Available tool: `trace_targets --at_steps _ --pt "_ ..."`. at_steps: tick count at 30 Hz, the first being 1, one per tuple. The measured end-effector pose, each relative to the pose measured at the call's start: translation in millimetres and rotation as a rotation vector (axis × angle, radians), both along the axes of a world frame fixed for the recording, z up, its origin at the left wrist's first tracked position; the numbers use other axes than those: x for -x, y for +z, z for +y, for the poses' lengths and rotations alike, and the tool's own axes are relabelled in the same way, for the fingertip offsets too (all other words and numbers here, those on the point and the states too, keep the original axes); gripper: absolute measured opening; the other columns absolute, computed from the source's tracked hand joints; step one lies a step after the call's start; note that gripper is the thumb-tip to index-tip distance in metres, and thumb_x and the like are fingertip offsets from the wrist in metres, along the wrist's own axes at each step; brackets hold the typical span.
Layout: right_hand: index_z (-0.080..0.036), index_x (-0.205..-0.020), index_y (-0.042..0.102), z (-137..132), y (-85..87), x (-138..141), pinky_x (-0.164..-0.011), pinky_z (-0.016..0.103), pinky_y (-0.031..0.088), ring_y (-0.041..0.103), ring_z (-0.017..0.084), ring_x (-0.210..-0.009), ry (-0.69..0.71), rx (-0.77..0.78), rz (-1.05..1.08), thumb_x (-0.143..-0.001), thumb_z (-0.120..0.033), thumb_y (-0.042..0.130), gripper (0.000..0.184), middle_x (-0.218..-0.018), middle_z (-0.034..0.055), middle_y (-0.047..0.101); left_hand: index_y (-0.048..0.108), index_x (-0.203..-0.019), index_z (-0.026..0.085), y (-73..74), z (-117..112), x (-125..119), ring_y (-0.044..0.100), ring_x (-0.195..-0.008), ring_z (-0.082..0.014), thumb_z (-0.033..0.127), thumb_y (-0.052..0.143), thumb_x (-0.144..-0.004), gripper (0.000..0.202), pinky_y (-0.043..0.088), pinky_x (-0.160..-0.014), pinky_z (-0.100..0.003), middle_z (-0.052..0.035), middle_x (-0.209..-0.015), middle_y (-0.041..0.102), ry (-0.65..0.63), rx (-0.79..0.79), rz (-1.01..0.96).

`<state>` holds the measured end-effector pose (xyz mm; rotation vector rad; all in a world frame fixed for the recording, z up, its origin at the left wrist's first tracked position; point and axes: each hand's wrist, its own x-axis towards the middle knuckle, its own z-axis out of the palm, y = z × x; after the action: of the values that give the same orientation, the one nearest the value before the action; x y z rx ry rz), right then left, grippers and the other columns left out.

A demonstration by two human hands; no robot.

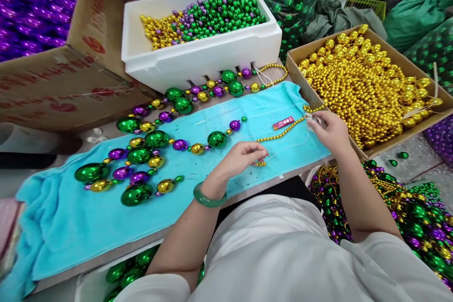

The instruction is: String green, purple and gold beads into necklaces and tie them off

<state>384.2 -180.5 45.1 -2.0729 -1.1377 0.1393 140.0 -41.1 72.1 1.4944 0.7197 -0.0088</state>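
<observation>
A strand of small gold beads [283, 133] lies stretched across a turquoise towel [88, 217]. My left hand [242, 156], with a green bangle on its wrist, pinches the strand's near end and a thin clear thread. At the towel's right edge, my right hand [327, 130] pinches the strand's far end beside the box of gold beads. A small red tag [283, 122] lies on the towel between the hands. Long strings of big green, purple and gold balls [148, 151] lie on the towel to the left.
A white foam box [198, 56] of mixed beads stands behind the towel. A cardboard box of gold beads [368, 85] sits at right, a box of purple beads [31, 4] at far left. Bead piles [406, 212] lie on the floor at right.
</observation>
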Motion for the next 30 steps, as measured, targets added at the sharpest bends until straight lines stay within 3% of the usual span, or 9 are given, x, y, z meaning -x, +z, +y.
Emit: trace_targets --at_steps 4,6,11,16,21,23,26,28,30 --pt "-0.023 -0.105 0.071 14.8 -8.7 0.7 -0.085 0.038 0.035 0.054 0.025 -0.097 0.356 0.238 -0.304 -0.087 -0.041 0.059 0.028 -0.098 0.0072 0.070 0.069 -0.075 0.014 -1.8 -2.8 2.8 0.060 -0.069 -0.0131 0.043 0.069 -0.073 0.029 0.047 -0.064 -0.024 -0.0037 -0.071 0.066 -0.017 0.005 -0.023" --pt "-0.025 -0.105 0.071 24.5 -12.3 9.5 -0.087 0.040 0.031 0.050 0.027 -0.103 0.447 0.323 -0.387 -0.088 -0.040 0.058 0.027 -0.105 0.0075 0.067 0.070 -0.075 0.014 -1.9 -4.7 3.8 0.059 -0.070 -0.0128 0.041 0.068 -0.074 0.028 0.047 -0.066 -0.024 -0.0037 -0.072 0.066 -0.035 0.009 -0.035" --pt "-0.024 -0.108 0.070 54.5 -9.5 34.4 -0.086 0.040 0.029 0.045 0.027 -0.107 0.461 0.332 -0.486 -0.093 -0.028 0.047 0.027 -0.118 0.0092 0.061 0.070 -0.078 0.013 -1.7 -8.1 5.5 0.059 -0.068 -0.0127 0.038 0.067 -0.076 0.025 0.047 -0.066 -0.024 -0.0043 -0.073 0.068 -0.075 -0.028 -0.041" --pt "-0.016 -0.101 0.071 91.7 -16.3 58.0 -0.083 0.040 0.032 0.041 0.029 -0.112 0.638 0.371 -0.560 -0.090 -0.016 0.046 0.027 -0.131 0.0124 0.055 0.069 -0.078 0.013 -2.0 -11.8 7.0 0.061 -0.072 -0.0134 0.036 0.064 -0.078 0.024 0.047 -0.069 -0.025 -0.0054 -0.076 0.068 -0.110 -0.052 -0.059" --pt "-0.013 -0.089 0.073 107.7 -18.0 62.0 -0.087 0.041 0.038 0.047 0.028 -0.108 0.696 0.336 -0.424 -0.091 -0.017 0.046 0.028 -0.124 0.0139 0.060 0.070 -0.077 0.013 1.3 -10.0 12.7 0.060 -0.071 -0.0133 0.036 0.065 -0.078 0.023 0.047 -0.067 -0.025 -0.0051 -0.077 0.068 -0.025 -0.098 -0.083" --pt "-0.015 -0.087 0.073 95.8 -1.1 55.3 -0.088 0.039 0.041 0.052 0.025 -0.102 0.672 0.215 -0.260 -0.089 -0.018 0.048 0.025 -0.113 0.0118 0.065 0.070 -0.076 0.014 4.8 -6.6 15.3 0.060 -0.070 -0.0132 0.037 0.066 -0.076 0.023 0.047 -0.066 -0.024 -0.0046 -0.075 0.068 0.088 -0.119 -0.111" --pt "-0.018 -0.086 0.071 50.6 40.4 36.7 -0.080 0.034 0.046 0.060 0.019 -0.087 0.559 0.040 0.045 -0.087 -0.024 0.054 0.018 -0.092 0.0056 0.069 0.070 -0.077 0.015 10.3 0.8 17.8 0.061 -0.068 -0.0133 0.038 0.068 -0.074 0.023 0.048 -0.064 -0.024 -0.0035 -0.072 0.068 0.289 -0.182 -0.174" --pt "-0.021 -0.082 0.071 7.7 65.7 20.7 -0.071 0.031 0.047 0.061 0.017 -0.077 0.492 0.059 0.173 -0.085 -0.034 0.057 0.019 -0.084 0.0035 0.069 0.070 -0.078 0.016 12.9 6.2 17.8 0.062 -0.068 -0.0135 0.038 0.070 -0.073 0.023 0.049 -0.063 -0.024 -0.0031 -0.073 0.068 0.401 -0.224 -0.217" --pt "-0.022 -0.075 0.070 -36.0 78.2 5.2 -0.060 0.028 0.046 0.058 0.014 -0.064 0.469 0.230 0.253 -0.083 -0.040 0.059 0.023 -0.072 0.0018 0.067 0.070 -0.079 0.016 14.9 11.3 16.2 0.063 -0.066 -0.0131 0.038 0.071 -0.072 0.023 0.050 -0.061 -0.024 -0.0028 -0.075 0.069 0.486 -0.251 -0.269"
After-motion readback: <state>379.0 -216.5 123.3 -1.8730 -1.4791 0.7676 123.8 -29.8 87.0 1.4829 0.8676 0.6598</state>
